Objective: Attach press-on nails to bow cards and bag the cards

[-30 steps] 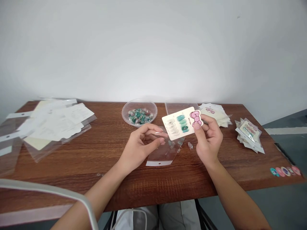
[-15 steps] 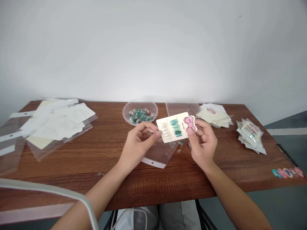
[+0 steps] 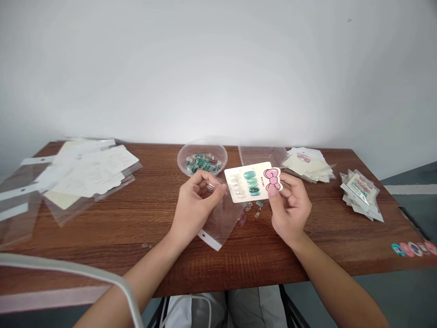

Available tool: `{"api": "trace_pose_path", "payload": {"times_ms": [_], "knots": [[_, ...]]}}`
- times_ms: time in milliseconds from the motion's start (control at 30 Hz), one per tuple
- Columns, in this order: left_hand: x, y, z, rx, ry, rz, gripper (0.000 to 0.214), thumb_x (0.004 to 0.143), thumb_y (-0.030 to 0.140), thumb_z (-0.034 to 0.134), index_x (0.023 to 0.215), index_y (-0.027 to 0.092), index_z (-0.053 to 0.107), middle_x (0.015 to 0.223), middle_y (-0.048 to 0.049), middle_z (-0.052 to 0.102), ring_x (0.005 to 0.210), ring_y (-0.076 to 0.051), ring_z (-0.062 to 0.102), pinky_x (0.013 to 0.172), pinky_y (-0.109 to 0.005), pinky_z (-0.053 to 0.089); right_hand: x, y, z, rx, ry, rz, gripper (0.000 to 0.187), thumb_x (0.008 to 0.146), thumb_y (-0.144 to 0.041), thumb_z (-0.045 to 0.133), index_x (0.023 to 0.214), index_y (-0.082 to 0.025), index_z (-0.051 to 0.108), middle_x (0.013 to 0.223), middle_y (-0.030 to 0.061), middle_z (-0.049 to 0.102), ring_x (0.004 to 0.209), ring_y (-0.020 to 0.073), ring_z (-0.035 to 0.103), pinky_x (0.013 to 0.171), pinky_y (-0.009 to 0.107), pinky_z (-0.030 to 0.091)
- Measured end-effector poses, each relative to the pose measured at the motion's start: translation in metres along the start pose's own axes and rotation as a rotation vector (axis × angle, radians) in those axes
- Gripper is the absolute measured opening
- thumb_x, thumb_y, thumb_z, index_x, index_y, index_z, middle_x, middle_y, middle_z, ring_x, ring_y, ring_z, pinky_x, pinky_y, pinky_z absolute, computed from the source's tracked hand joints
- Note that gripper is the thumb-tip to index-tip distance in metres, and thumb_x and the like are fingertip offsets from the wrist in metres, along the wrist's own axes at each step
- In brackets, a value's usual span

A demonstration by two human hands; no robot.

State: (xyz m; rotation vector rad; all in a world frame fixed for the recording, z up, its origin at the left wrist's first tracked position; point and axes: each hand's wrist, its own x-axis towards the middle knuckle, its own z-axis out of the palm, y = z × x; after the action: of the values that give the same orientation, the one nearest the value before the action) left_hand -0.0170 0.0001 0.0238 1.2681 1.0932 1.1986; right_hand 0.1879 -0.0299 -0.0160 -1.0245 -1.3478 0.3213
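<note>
My right hand [image 3: 290, 207] pinches a cream card [image 3: 251, 181] by its pink bow end; rows of teal and pale press-on nails sit on the card. My left hand [image 3: 198, 202] pinches the open end of a clear plastic bag [image 3: 220, 223], lifted off the brown table [image 3: 136, 232], its white strip hanging toward me. The card's free end sits right at the bag's mouth. A few loose nails [image 3: 252, 210] lie on the table under the card.
A clear bowl [image 3: 202, 158] of teal nails stands behind my hands, next to a clear tray [image 3: 262, 152]. Blank cards [image 3: 309, 166] and bagged sets [image 3: 362, 193] lie at the right. Empty bags and papers [image 3: 78, 175] are piled at the left. Round stickers [image 3: 414, 248] sit at the right edge.
My right hand brought the card down and left toward the bag. My left hand closed on the bag's edge and lifted it, swinging the white strip toward me.
</note>
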Motion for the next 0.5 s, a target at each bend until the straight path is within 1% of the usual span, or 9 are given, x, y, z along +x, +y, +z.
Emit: {"api": "trace_pose_path", "payload": {"times_ms": [100, 200, 367, 500], "knots": [[-0.0010, 0.0013, 0.0009, 0.021, 0.014, 0.004, 0.023, 0.082, 0.027, 0.080, 0.083, 0.019, 0.059, 0.079, 0.0014, 0.065, 0.073, -0.013, 0.063, 0.066, -0.023, 0.048, -0.0010, -0.0005, -0.0002, -0.014, -0.007, 0.000, 0.030, 0.095, -0.016, 0.070, 0.124, -0.023, 0.066, 0.108, 0.0063, 0.081, 0.088, 0.0194, 0.081, 0.067, 0.025, 0.066], [-0.0023, 0.0045, 0.0022, 0.022, 0.022, 0.008, 0.021, 0.081, 0.025, 0.079, 0.083, 0.019, 0.059, 0.078, 0.0013, 0.065, 0.072, -0.013, 0.060, 0.066, -0.024, 0.047, -0.0010, -0.0004, -0.0005, -0.026, -0.010, 0.008, 0.029, 0.095, -0.018, 0.069, 0.124, -0.022, 0.066, 0.107, 0.0072, 0.081, 0.089, 0.0209, 0.081, 0.064, 0.026, 0.065], [-0.0027, 0.0066, 0.0034, 0.031, 0.038, 0.009, 0.021, 0.082, 0.025, 0.078, 0.081, 0.019, 0.058, 0.076, 0.0020, 0.061, 0.068, -0.011, 0.055, 0.062, -0.023, 0.042, -0.0005, -0.0004, -0.0007, -0.014, -0.007, 0.012, 0.028, 0.095, -0.019, 0.070, 0.123, -0.023, 0.066, 0.108, 0.0074, 0.081, 0.091, 0.0218, 0.081, 0.067, 0.027, 0.066], [-0.0015, 0.0011, 0.0012, 0.025, 0.057, 0.011, 0.028, 0.082, 0.030, 0.081, 0.079, 0.020, 0.055, 0.075, 0.0024, 0.059, 0.068, -0.013, 0.058, 0.062, -0.025, 0.042, 0.0000, -0.0017, -0.0009, -0.001, -0.006, 0.008, 0.029, 0.095, -0.018, 0.071, 0.123, -0.024, 0.067, 0.106, 0.0071, 0.081, 0.094, 0.0229, 0.080, 0.059, 0.025, 0.064]]}}
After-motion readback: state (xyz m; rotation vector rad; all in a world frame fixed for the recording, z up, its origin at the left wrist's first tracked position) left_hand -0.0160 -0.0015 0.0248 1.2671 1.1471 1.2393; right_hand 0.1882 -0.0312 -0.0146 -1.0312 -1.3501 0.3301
